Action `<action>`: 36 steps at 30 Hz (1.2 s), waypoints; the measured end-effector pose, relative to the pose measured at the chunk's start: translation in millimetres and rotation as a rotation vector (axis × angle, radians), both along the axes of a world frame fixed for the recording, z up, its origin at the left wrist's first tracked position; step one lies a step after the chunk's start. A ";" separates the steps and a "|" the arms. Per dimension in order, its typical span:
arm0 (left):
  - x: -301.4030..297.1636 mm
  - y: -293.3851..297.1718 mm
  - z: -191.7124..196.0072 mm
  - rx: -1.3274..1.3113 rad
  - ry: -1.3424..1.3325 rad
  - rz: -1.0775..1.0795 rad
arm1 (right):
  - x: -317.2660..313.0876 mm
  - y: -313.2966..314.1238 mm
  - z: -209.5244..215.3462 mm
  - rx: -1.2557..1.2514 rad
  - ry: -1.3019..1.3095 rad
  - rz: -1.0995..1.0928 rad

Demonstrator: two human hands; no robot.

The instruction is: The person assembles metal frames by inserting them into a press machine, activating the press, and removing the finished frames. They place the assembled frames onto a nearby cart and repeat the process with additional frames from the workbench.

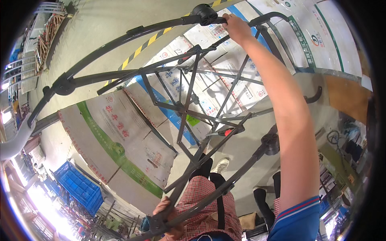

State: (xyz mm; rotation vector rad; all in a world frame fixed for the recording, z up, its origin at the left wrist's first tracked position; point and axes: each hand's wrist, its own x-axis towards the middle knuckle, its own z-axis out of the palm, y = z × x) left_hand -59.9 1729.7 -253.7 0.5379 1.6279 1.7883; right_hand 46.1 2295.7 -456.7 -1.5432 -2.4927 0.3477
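Observation:
A large black folding metal frame [183, 107] of crossed bars and curved tubes is held up in front of me, opened out. My right hand [237, 29] reaches to its far side, with its fingers closed round a tube beside a round black hub [204, 15]. Close to my body, my left hand [168, 219] is closed round the near part of the frame, next to a black joint that partly covers it. A second round hub [270, 144] sits on the near right tube. Red parts [228, 132] show among the bars.
Flattened printed cardboard sheets [132, 140] lie beneath the frame, and more cover the floor beyond. Yellow-black tape [150, 40] marks the floor. A blue plastic crate [78, 186] stands at lower left. A grey curved bar [18, 142] is at the left edge. Another person's legs [263, 207] appear at lower right.

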 end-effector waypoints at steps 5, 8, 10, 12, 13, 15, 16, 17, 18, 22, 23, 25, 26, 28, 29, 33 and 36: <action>14.5 -16.0 -19.8 0.035 0.060 -0.334 | 51.4 0.1 -38.8 -0.024 0.272 -0.058; 43.7 -6.1 -9.8 0.045 0.103 -0.339 | 41.1 -29.4 -11.9 -0.059 0.405 -0.006; 64.2 5.6 5.9 -0.046 0.065 -0.202 | 35.9 -67.9 19.1 -0.186 0.568 -0.001; 59.1 5.7 0.6 -0.002 0.177 -0.366 | 36.0 -123.4 46.8 -0.317 0.649 0.043; 61.9 11.3 7.3 -0.052 0.202 -0.435 | 46.5 -148.8 51.0 -0.270 0.597 0.080; 74.8 24.7 12.4 -0.068 0.254 -0.457 | 76.2 -213.0 84.6 -0.312 0.659 0.087; 84.1 35.9 15.5 -0.092 0.271 -0.439 | 97.2 -241.4 101.3 -0.293 0.731 0.062; 92.9 43.5 18.2 -0.111 0.286 -0.417 | 120.1 -267.0 115.4 -0.270 0.798 0.041; 92.5 43.5 11.8 -0.106 0.263 -0.418 | 142.5 -287.8 120.2 -0.206 0.818 -0.023; 86.0 47.7 6.0 -0.050 0.253 -0.609 | 222.3 -351.1 122.4 0.011 0.858 -0.393; 85.9 51.5 9.3 -0.064 0.270 -0.634 | 235.3 -365.7 118.8 0.048 0.816 -0.484; 76.8 42.3 1.0 -0.138 0.294 -0.565 | 241.8 -390.2 100.3 -0.004 0.863 -0.697; 70.8 39.7 -3.6 -0.118 0.279 -0.589 | 240.6 -401.6 84.8 -0.029 0.884 -0.799; 68.6 32.8 -10.2 -0.063 0.215 -0.613 | 231.4 -403.6 48.8 -0.524 1.305 -0.990; 69.9 31.3 -13.0 -0.023 0.170 -0.610 | 228.4 -398.5 43.3 -0.805 1.602 -1.011; 62.5 18.4 -19.2 0.028 0.052 -0.564 | 201.4 -385.2 62.0 -0.784 1.971 -0.918; 45.2 3.2 -18.5 0.005 -0.011 -0.509 | 185.4 -392.7 61.8 -0.615 2.055 -0.865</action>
